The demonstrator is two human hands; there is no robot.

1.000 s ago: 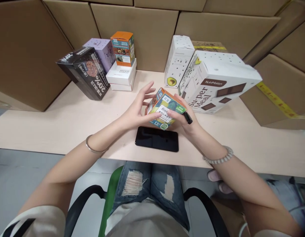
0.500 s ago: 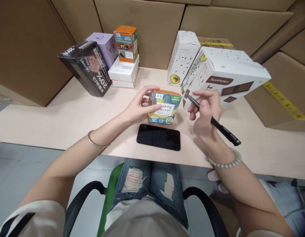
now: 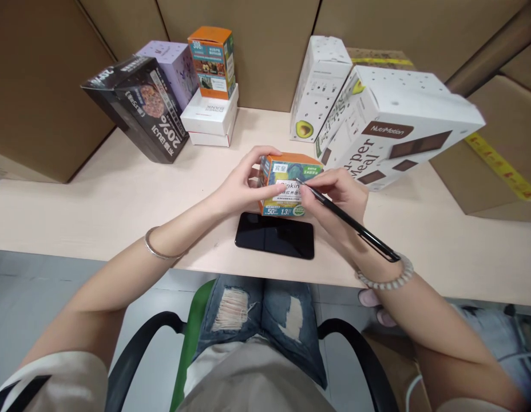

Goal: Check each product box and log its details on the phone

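Observation:
A small orange and teal product box (image 3: 286, 171) stands on the pale table (image 3: 98, 200) in front of me. My left hand (image 3: 244, 183) grips its left side, fingers curled over the top edge. My right hand (image 3: 338, 197) holds a black pen (image 3: 351, 220) in a writing grip, with the tip touching the box's front label. A black phone (image 3: 274, 235) lies flat, screen up, just in front of the box near the table edge.
At the back left stand a black tilted box (image 3: 141, 109), a lilac box (image 3: 166, 68) and an orange box (image 3: 211, 57) on flat white boxes (image 3: 209, 120). Two white cartons (image 3: 394, 126) lean at the right. Cardboard boxes (image 3: 42, 74) wall the table.
The box was turned in both hands, then set upright on the table. My right hand swung the pen out to the right and brought its tip onto the box's front label.

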